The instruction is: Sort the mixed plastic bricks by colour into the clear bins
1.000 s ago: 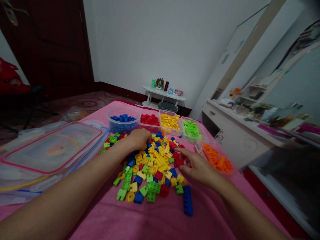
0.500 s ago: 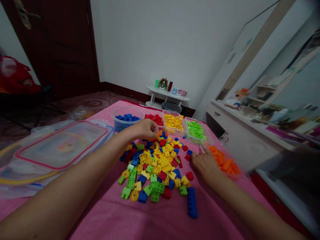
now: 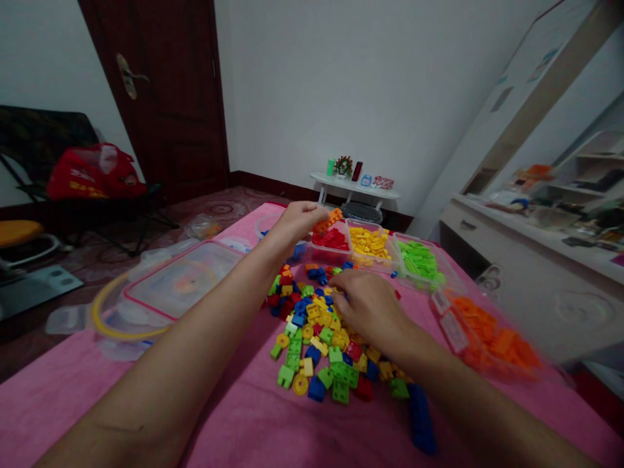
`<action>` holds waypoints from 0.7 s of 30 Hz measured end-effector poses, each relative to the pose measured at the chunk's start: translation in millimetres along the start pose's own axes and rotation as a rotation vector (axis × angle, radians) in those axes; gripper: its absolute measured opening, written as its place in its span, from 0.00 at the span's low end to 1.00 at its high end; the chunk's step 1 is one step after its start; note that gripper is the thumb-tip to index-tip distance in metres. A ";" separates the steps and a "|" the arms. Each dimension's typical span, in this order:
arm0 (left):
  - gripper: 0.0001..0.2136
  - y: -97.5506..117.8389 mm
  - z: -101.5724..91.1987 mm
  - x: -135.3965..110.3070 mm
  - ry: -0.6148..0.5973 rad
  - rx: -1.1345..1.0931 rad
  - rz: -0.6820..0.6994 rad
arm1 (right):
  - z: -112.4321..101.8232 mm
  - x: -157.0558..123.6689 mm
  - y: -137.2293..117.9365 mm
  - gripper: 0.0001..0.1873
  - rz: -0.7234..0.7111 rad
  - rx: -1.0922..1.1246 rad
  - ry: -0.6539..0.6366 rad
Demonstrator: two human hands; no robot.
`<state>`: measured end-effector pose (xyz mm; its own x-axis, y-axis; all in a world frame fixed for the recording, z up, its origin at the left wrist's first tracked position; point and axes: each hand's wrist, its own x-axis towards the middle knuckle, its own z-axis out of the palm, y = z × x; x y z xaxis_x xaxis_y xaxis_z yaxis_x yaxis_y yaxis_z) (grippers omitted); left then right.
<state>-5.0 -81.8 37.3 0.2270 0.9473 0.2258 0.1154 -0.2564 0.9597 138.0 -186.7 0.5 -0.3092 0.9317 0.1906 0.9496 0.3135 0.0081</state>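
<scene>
My left hand (image 3: 303, 218) is closed on an orange toy brick (image 3: 335, 217), held up over the box of red bricks (image 3: 330, 238). On the pink cloth (image 3: 253, 396) lies a mixed pile of toy bricks (image 3: 319, 318) in yellow, green, blue, red and orange. Over the pile's right side, my right hand (image 3: 365, 302) has its fingers bent down among the pieces. Its thumb and index finger are close together, and whatever is between them is hidden. A long blue brick (image 3: 421, 419) lies below my right forearm.
Behind the pile stand clear boxes of yellow bricks (image 3: 369, 244) and green bricks (image 3: 418, 260). The orange bricks' box (image 3: 497, 335) is at the right. My left arm partly covers a round tub (image 3: 259, 227) of blue bricks. Clear lids (image 3: 180, 279) lie at the left.
My left hand has risen from the back of the pile, now with an orange brick showing. My right hand has moved left, from beside the orange box onto the pile. The view has turned left.
</scene>
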 end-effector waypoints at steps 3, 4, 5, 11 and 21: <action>0.12 8.5 -8.7 -2.1 0.089 -0.075 0.044 | 15.5 30.4 -31.8 0.14 -0.240 0.182 0.077; 0.12 11.1 -11.8 -2.6 0.116 -0.095 0.053 | 22.1 40.6 -40.5 0.16 -0.294 0.218 0.084; 0.12 13.3 -15.0 -3.0 0.140 -0.113 0.061 | 28.8 50.5 -48.3 0.18 -0.336 0.243 0.082; 0.11 17.7 -28.3 -2.3 0.191 -0.176 0.112 | 62.0 92.2 -78.3 0.22 -0.289 0.222 -0.019; 0.09 18.4 -29.0 -2.5 0.220 -0.167 0.117 | 50.7 90.2 -72.5 0.23 -0.106 -0.012 -0.128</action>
<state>-31.5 -83.3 59.3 0.0122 0.9367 0.3500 -0.0637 -0.3486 0.9351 38.6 -116.0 -32.7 -0.4113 0.9095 0.0609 0.9115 0.4099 0.0333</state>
